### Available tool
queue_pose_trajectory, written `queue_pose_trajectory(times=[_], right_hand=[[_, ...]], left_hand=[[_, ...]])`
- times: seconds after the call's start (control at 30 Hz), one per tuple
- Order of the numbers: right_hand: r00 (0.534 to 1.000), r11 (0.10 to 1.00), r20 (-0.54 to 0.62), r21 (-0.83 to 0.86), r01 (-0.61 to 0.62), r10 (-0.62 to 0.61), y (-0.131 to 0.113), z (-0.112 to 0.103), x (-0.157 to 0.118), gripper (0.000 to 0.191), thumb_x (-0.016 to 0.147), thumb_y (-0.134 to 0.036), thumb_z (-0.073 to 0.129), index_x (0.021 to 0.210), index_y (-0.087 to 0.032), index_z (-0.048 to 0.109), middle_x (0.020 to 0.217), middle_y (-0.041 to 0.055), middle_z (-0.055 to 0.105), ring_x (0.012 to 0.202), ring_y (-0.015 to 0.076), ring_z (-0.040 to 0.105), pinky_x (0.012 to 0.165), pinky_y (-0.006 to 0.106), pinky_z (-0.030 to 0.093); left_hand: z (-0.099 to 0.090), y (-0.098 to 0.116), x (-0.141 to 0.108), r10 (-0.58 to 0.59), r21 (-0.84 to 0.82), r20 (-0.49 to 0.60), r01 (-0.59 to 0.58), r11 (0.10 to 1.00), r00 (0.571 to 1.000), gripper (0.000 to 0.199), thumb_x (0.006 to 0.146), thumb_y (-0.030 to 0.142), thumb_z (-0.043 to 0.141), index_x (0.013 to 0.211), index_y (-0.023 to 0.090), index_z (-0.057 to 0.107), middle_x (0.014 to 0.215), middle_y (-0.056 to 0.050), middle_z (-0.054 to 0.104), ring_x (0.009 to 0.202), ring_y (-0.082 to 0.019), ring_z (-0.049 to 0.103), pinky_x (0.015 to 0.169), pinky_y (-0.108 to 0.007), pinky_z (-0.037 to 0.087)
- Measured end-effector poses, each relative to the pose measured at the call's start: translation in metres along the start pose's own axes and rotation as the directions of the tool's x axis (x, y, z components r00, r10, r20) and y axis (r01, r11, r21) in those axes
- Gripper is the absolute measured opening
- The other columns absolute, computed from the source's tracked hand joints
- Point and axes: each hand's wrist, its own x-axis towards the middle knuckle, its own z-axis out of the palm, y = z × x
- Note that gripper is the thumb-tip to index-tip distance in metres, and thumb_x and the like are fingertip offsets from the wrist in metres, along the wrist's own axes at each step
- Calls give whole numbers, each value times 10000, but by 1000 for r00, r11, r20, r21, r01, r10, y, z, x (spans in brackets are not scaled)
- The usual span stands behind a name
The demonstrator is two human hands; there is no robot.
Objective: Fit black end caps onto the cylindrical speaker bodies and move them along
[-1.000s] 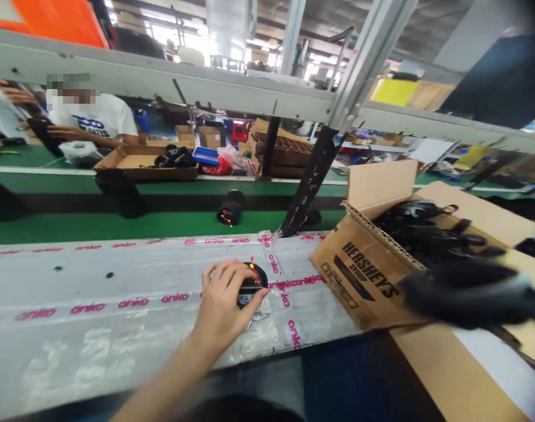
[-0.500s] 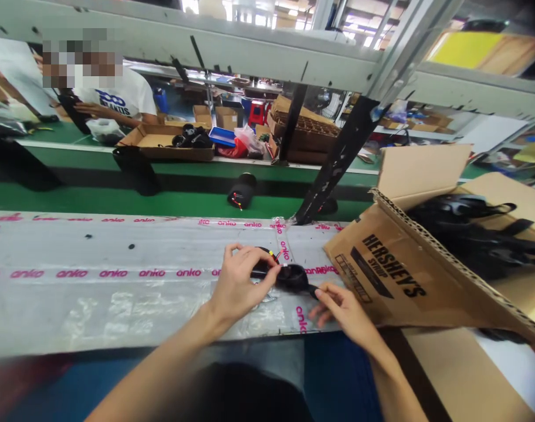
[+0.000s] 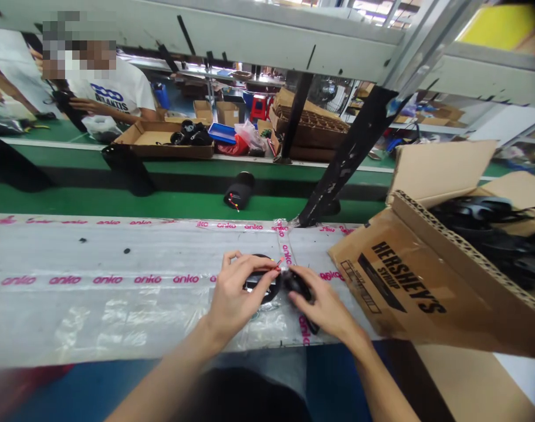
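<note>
My left hand point(image 3: 241, 287) is closed in a pinch at the end of short red and yellow wires point(image 3: 278, 265). Just under its fingers, a round glossy black part point(image 3: 270, 290) lies on the plastic-covered bench point(image 3: 91, 310). Fingers bent, my right hand point(image 3: 322, 302) grips a black part with a dark tail point(image 3: 311, 325) pointing toward the bench's near edge. The two hands are close together, fingertips almost meeting. Exactly where the wires and the right-hand part meet is too small and blurred to make out.
To the right stands an open cardboard box point(image 3: 408, 287) holding black items. A black cylinder with wires point(image 3: 240, 190) lies on the green surface point(image 3: 183, 205) behind the bench. A slanted black post point(image 3: 342, 164) rises there. Across sits a person in a white shirt point(image 3: 127, 88).
My right hand has moved left and now grasps the body of the black part rather than its tail. The tail has swung toward the near edge. My left hand keeps its pinch.
</note>
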Motion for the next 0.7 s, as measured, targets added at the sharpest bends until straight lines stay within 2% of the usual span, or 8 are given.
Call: queue_pose_trajectory(times=[0.07,0.13,0.17,0.2,0.27,0.4,0.5,0.7], right_hand=[[991,966,-103,250,-61,89,-6,-9,11,631,1036,-602,437,1466,-186,638,1412,160,720,1354,350,660,1168,525,517],[976,898,-157,434,-69,150,-16,-12,19,781,1059,-655,195,1503,-152,592,1353,184,751,1270,362,716,1039,515,603],[972,864,-168,500,-57,162,-22,-10,23,814,1055,-649,136,1523,-139,564,1342,194,754,1224,366,738,978,514,629],[971,831,-176,555,-36,160,-28,-7,25,810,1054,-640,130,1543,-139,537,1357,197,747,1195,365,749,945,512,640],[972,770,-206,636,45,113,-39,1,27,738,1055,-624,236,1556,-162,519,1424,186,712,1215,357,739,977,510,632],[941,820,-335,522,233,-54,-53,11,19,621,1028,-601,461,1518,-237,574,1533,123,643,1364,347,651,1162,531,525],[901,863,-417,406,301,-118,-57,10,14,622,1014,-628,503,1499,-251,602,1544,110,637,1401,361,622,1185,552,502],[859,882,-409,216,418,-308,-58,9,13,547,1067,-562,479,1537,-300,576,1556,76,636,1453,351,589,1215,578,479]], left_hand=[[-2,4,3,38,22,24,-39,999,999,108,1013,142,702,1067,236,708,985,8,835,883,-171,779,963,-411,427],[-3,7,6,88,52,40,-90,995,995,100,1003,141,711,1048,230,707,947,10,827,852,-170,767,964,-414,417],[-3,8,7,108,65,45,-111,992,993,88,999,147,719,1032,227,706,923,13,822,831,-168,761,960,-413,415],[-3,9,8,121,76,52,-125,989,991,79,998,152,723,1018,226,705,905,15,818,817,-167,756,955,-410,414],[-3,10,10,131,88,55,-135,987,990,75,1004,150,717,1004,224,704,897,17,817,805,-160,750,949,-401,415],[-2,10,12,136,98,39,-139,985,990,84,1010,139,687,988,220,698,893,12,819,794,-156,748,922,-387,426],[-3,9,13,149,85,57,-153,985,987,79,1015,148,681,987,221,694,869,17,814,789,-158,748,902,-379,435],[-3,6,14,160,69,67,-164,984,985,73,1011,142,697,1001,213,686,902,17,816,820,-159,755,921,-375,429]])
